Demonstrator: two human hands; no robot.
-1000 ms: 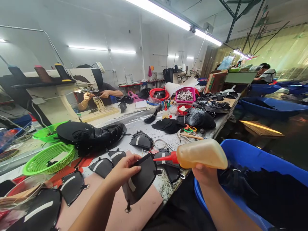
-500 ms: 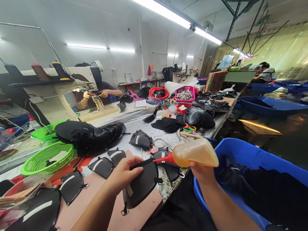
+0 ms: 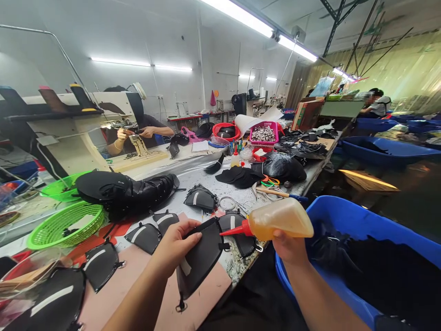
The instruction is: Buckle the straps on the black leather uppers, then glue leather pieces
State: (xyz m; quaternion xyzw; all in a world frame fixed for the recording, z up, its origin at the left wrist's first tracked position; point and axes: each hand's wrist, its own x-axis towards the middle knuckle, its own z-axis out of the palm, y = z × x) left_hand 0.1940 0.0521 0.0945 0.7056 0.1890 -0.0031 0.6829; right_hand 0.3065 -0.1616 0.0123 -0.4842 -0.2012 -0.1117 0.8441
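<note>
My left hand [image 3: 179, 243] pinches the upper left edge of a black panel [image 3: 203, 257], which has a pale strip and metal rings at its corners. The panel is tilted above a pink board [image 3: 138, 280]. My right hand [image 3: 291, 246] grips a squeeze bottle [image 3: 280, 218] of amber liquid, lying nearly level. Its red nozzle [image 3: 236, 229] points left, with the tip at the panel's right edge; whether it touches is unclear. Similar black pieces with pale strips, such as one at the lower left [image 3: 55, 299], lie around the board.
A green basket [image 3: 65, 227] and a black stack [image 3: 127, 191] stand at the left. A blue tub [image 3: 324, 207] with black material is at the right. Behind the sewing machine [image 3: 69, 133], another person's hands [image 3: 136, 133] work. Scissors [image 3: 246, 207] lie mid-table.
The panel has turned in my left hand, so its top edge now shows past my fingers. The nozzle tip has gone from the panel's upper edge to its right edge. The view has shifted slightly.
</note>
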